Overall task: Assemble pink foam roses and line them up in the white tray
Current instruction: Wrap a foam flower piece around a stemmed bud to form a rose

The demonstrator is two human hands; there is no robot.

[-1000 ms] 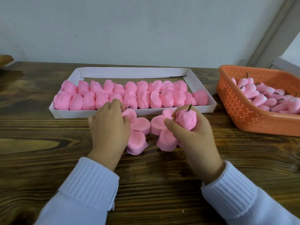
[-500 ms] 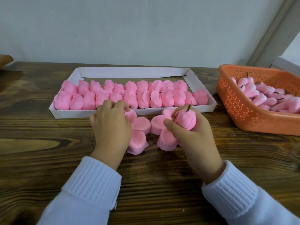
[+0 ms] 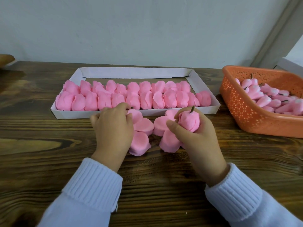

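Two rows of roses (image 3: 131, 99) already lie in the tray (image 3: 68, 114), my right hand (image 3: 198, 140) grips one unfinished rose (image 3: 188, 122) before it, my left hand (image 3: 113, 128) pinches petals (image 3: 144, 126), and many buds (image 3: 265, 99) wait in the basket (image 3: 246, 118)

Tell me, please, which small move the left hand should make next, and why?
Probably lift one petal from the flat pink foam petal pile that the left hand touches, and carry it to the pink foam rosebud with a dark stem, which the right hand grips.
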